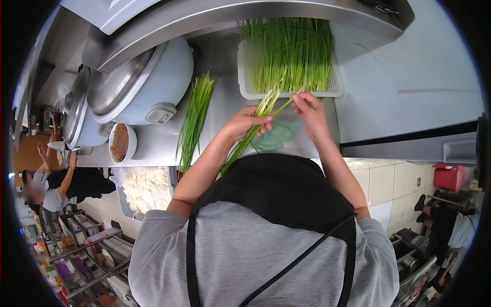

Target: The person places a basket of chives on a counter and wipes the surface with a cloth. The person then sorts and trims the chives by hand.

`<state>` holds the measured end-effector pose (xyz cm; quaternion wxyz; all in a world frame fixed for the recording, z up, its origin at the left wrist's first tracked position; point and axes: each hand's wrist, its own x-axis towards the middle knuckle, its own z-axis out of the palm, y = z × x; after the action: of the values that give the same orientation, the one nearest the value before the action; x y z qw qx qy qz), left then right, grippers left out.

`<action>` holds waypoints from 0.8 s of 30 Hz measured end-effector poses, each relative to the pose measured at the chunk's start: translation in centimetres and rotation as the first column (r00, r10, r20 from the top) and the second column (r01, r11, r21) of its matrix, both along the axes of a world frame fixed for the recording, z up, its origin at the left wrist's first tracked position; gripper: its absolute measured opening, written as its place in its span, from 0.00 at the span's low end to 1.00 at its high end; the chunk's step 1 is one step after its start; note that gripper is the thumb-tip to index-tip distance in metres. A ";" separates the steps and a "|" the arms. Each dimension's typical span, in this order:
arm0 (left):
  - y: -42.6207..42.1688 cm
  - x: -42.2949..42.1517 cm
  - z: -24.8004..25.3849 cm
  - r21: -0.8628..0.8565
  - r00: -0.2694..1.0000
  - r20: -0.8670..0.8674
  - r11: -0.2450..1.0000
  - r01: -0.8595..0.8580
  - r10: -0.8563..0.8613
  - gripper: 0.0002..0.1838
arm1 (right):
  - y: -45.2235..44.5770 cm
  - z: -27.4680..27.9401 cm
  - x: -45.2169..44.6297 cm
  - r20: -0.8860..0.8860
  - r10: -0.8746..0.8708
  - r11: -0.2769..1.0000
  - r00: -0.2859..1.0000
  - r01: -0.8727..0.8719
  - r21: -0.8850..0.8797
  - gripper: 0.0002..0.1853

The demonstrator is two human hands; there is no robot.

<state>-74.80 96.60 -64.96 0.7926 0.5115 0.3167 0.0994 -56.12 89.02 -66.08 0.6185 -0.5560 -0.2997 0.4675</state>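
Bare, tapering left forearm (203,166): angled forward and inward. Bare left wrist (228,134): roughly in line with it. Bare, ungloved left hand (248,123): closed in a grip, thumb laid across the top and pointing inward, fingers curled beneath. Bare, tapering right forearm (340,169): angled forward and inward. Bare right wrist (320,136): nearly straight. Bare, ungloved right hand (310,110): thumb and forefinger pinched, tips turned leftward; remaining fingers, partly hidden, appear loosely folded. Hands: near each other, apart, the right slightly farther forward.
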 end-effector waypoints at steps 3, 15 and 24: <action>0.1 0.3 -0.5 -0.016 0.999 -0.032 0.999 0.030 -0.030 0.08 | -0.9 -0.1 1.0 0.674 -0.044 0.991 0.737 -0.053 0.123 0.06; 0.7 -0.2 -2.3 -0.055 0.999 -0.022 0.998 0.031 -0.032 0.09 | -3.5 -0.1 3.7 0.946 0.182 0.977 0.269 0.062 -0.205 0.11; -0.6 0.8 -0.2 0.144 0.998 -0.035 0.988 0.058 -0.054 0.11 | 0.3 -2.3 -1.8 0.285 0.191 0.979 0.939 -0.201 0.009 0.07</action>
<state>-73.97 95.97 -65.14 0.7509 0.5778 0.3063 0.0919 -57.87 89.36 -68.34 0.5303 -0.5725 -0.4476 0.4368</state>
